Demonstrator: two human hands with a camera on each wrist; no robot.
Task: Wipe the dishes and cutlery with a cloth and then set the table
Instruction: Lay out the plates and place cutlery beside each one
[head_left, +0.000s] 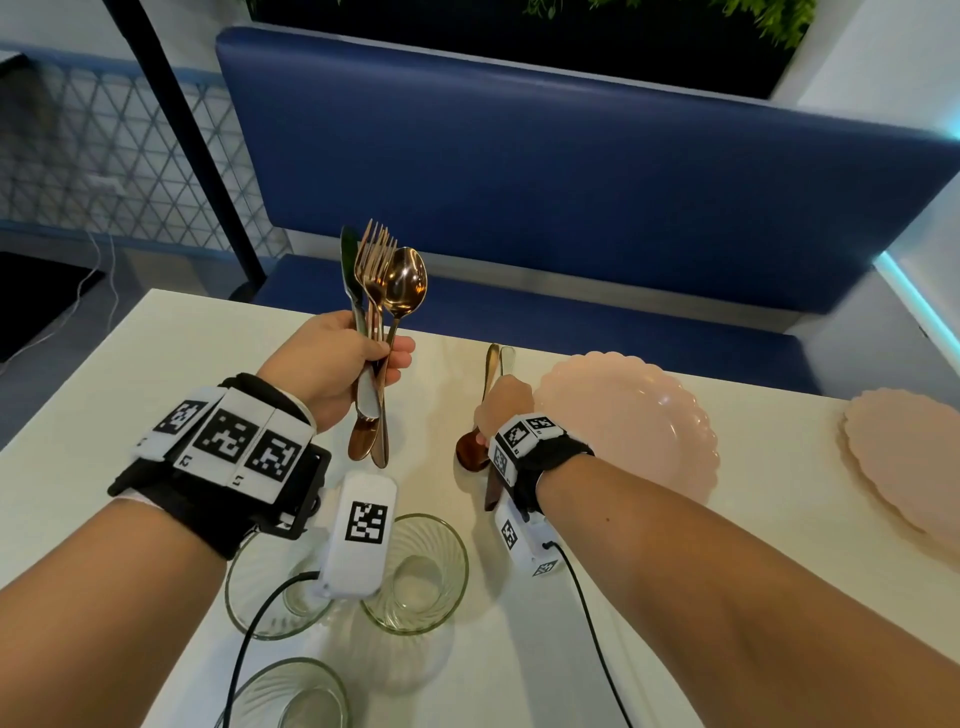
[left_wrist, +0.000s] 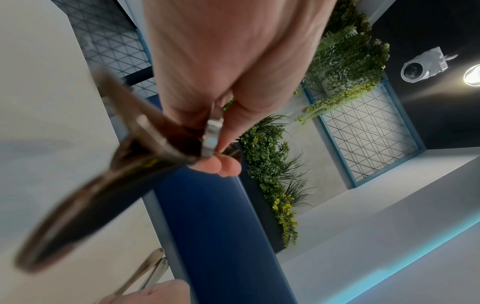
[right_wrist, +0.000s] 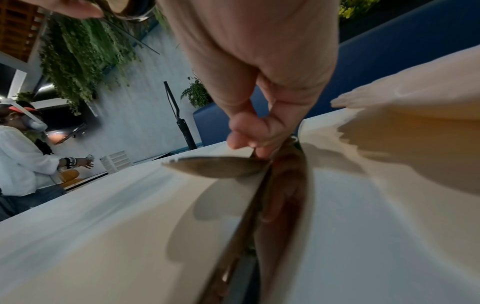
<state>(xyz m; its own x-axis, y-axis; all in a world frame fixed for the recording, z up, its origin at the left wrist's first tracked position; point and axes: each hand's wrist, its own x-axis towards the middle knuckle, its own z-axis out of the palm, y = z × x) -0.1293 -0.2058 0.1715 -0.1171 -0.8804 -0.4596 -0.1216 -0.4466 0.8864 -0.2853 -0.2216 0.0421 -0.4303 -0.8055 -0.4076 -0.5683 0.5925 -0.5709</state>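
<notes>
The left hand (head_left: 332, 358) is raised above the white desk (head_left: 104, 395), its fingers (head_left: 400, 358) curled round a bunch of cutlery: a knife (head_left: 349, 275), forks (head_left: 375, 260) and a spoon (head_left: 408, 283), heads up. The right hand (head_left: 504, 408), low over the desk just left of the pink bowl (head_left: 628, 421), grips a second spoon (head_left: 470, 452) and a second knife, bowl and blade toward the person. Pink plates (head_left: 904, 457) lie stacked at the far right. Three glass bowls (head_left: 421, 571) stand near the front edge.

Even, bright indoor light; soft shadows fall on the desk (head_left: 93, 395). Both wrist views are motion-blurred and edge-warped. A ceiling lamp (left_wrist: 472, 75) glares at far right.
</notes>
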